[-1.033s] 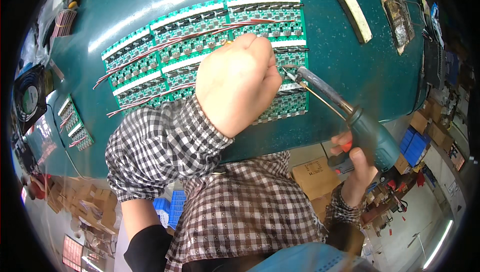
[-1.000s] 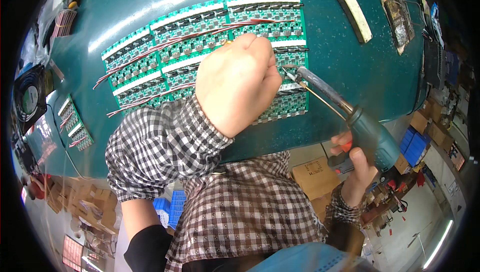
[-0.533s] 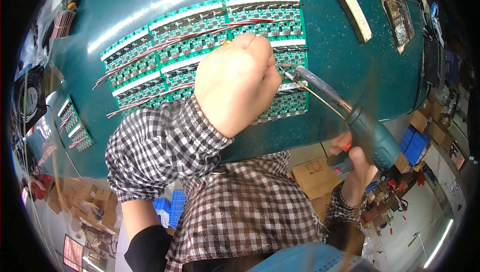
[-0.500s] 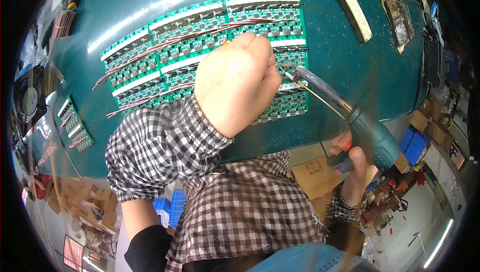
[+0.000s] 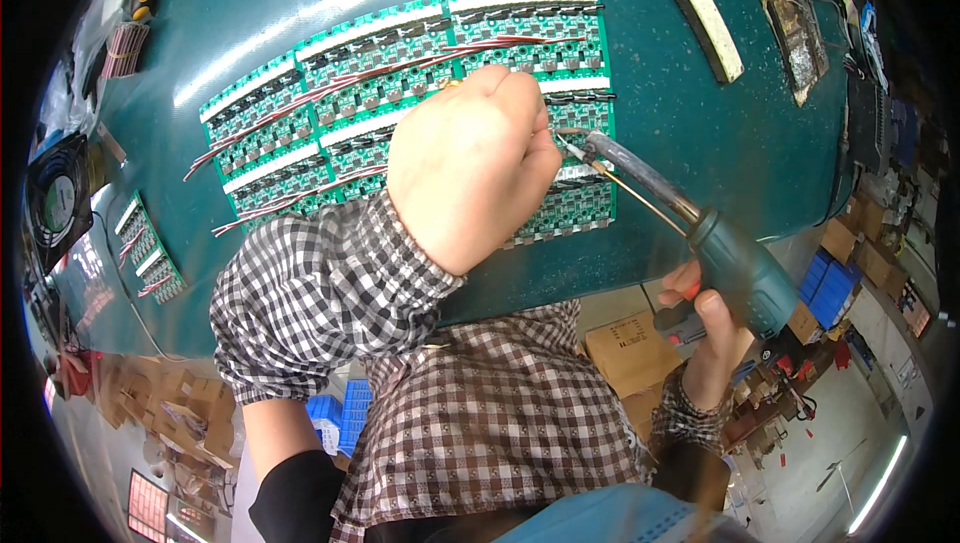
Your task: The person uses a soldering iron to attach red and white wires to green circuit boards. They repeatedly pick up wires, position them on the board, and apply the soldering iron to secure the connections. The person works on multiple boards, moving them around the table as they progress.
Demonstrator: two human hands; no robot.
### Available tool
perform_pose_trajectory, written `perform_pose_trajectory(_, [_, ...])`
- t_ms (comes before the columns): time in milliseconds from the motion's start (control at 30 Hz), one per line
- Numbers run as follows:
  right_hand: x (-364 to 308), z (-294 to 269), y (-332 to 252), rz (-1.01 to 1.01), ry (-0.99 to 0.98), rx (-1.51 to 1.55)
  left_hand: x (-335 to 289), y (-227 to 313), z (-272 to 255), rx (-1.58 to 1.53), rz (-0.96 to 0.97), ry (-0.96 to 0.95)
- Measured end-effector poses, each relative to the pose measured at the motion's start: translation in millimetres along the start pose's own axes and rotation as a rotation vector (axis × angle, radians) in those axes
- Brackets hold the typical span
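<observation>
Green table [image 5: 690, 173]: circuit boards [image 5: 525, 65] lie partly under the curled left hand [image 5: 475, 165]; cannot tell what it holds. Right hand [image 5: 712, 328] grips soldering gun [image 5: 745, 278], tip [image 5: 573, 150] at boards. Barely any shift since; work apparently steady.

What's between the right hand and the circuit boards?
Head view: the green soldering gun, held in the right hand, its barrel reaching over the circuit boards.

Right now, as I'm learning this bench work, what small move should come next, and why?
Perhaps steady the soldering gun with the right hand, because its tip is over the circuit boards, close to the left hand.
</observation>
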State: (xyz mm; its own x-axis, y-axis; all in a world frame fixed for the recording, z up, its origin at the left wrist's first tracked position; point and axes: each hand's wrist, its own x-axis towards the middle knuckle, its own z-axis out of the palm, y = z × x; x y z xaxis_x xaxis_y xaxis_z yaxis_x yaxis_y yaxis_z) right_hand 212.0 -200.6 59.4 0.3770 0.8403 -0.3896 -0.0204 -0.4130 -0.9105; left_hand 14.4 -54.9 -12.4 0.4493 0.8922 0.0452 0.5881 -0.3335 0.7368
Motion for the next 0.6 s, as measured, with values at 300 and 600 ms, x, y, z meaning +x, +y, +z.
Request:
perform_pose_trajectory(300, [0.7,-6.9,4.6,-0.025,-0.026,-0.010,-0.1,-0.2,0.7,0.017,-0.006,-0.011])
perform_pose_trajectory(600, [-2.8,-5.5,2.6,0.018,0.004,0.012,-0.1,-0.7,-0.6,-0.003,0.009,-0.011])
